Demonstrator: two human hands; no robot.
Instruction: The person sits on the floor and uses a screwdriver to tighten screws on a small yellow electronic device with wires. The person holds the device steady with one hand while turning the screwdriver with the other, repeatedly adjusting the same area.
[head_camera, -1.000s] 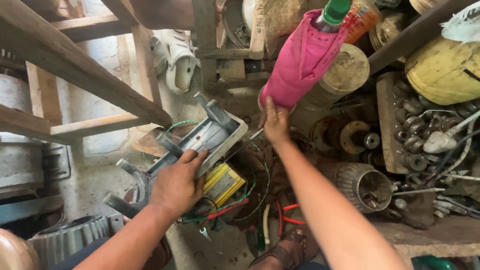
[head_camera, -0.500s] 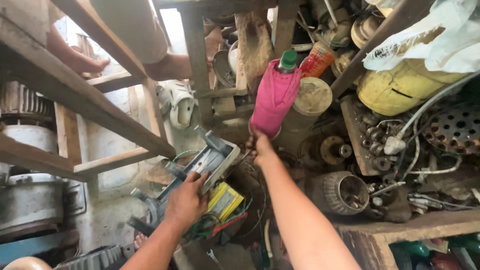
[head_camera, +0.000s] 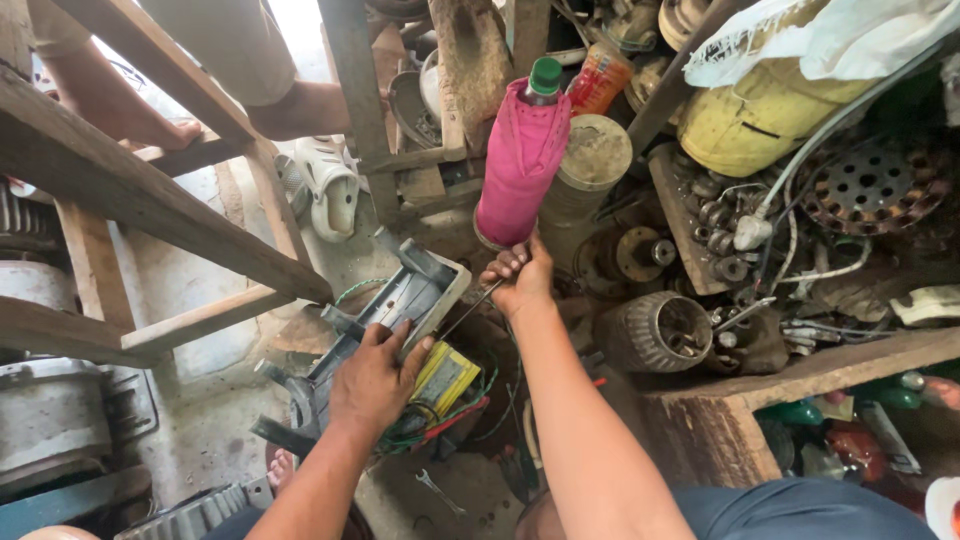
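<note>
My left hand (head_camera: 375, 375) rests palm-down on a grey metal housing (head_camera: 400, 300) that lies tilted on the floor, with a yellow block (head_camera: 445, 377) and green and red wires (head_camera: 450, 420) beside it. My right hand (head_camera: 520, 275) is closed around a thin dark tool (head_camera: 470, 308), perhaps a screwdriver, whose tip points at the housing's edge. Just above that hand stands a bottle in a pink cloth sleeve (head_camera: 520, 165) with a green cap.
Wooden beams (head_camera: 150, 215) cross the left side; another person's legs (head_camera: 130, 110) stand behind them. A white shoe (head_camera: 330, 190) lies on the floor. Motor parts, a yellow can (head_camera: 760, 120), a metal cylinder (head_camera: 660, 330) and a wooden shelf (head_camera: 800, 370) crowd the right.
The view has tilted up and shifted. My right hand has drawn back from the pink-sleeved bottle's base and now holds the thin tool toward the housing. My left hand stays on the housing.
</note>
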